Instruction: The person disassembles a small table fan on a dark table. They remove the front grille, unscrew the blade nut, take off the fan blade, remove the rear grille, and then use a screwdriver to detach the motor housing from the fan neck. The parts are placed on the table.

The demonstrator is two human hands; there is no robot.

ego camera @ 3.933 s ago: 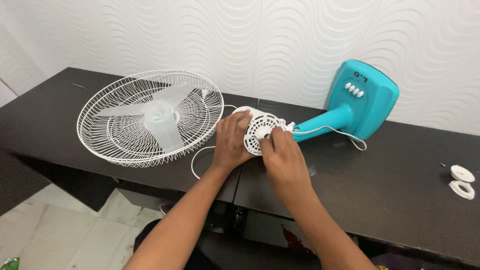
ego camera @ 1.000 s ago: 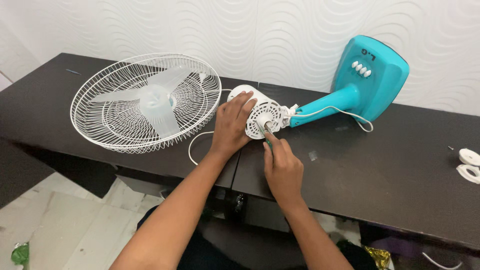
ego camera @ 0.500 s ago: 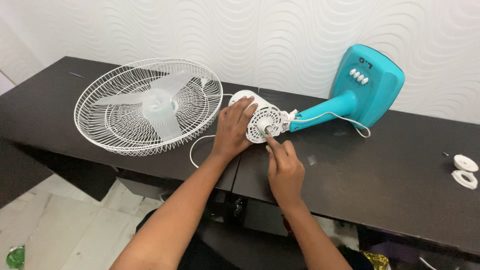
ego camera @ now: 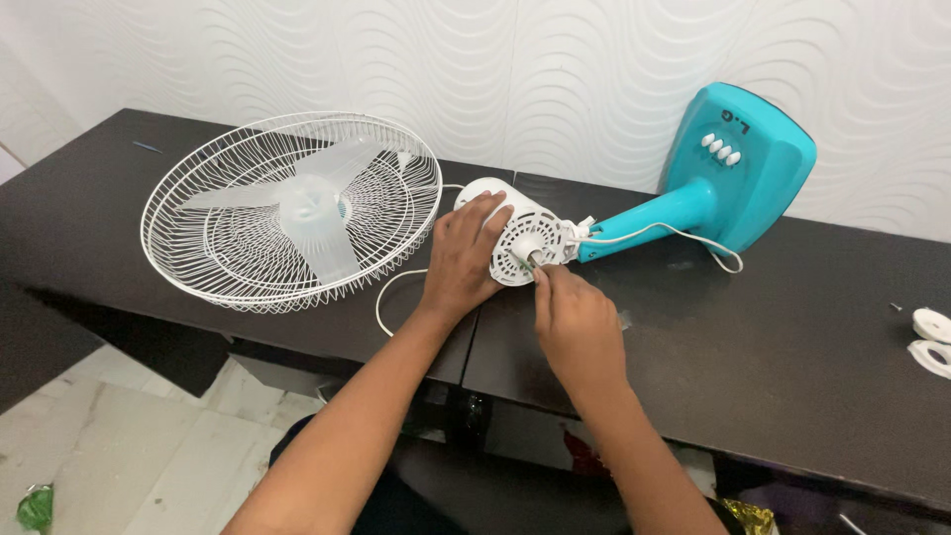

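A white fan motor housing [ego camera: 517,236] lies on its side on the dark table [ego camera: 783,337], joined to a teal fan stand [ego camera: 758,163] that leans against the wall. My left hand [ego camera: 458,260] grips the housing from the left. My right hand [ego camera: 577,325] is closed around a small green-handled screwdriver [ego camera: 540,267], mostly hidden in the fist. Its tip sits at the vented front face of the housing, beside the shaft.
A white wire grille [ego camera: 213,253] with a translucent fan blade [ego camera: 315,220] lying in it rests on the table's left part. A white cord [ego camera: 384,297] loops near the front edge. Two small white plastic parts [ego camera: 931,337] lie at the far right. A patterned white wall stands behind.
My right hand has moved closer to the housing front and curled tighter, hiding most of the screwdriver. My left hand stays on the housing. The view has shifted slightly.
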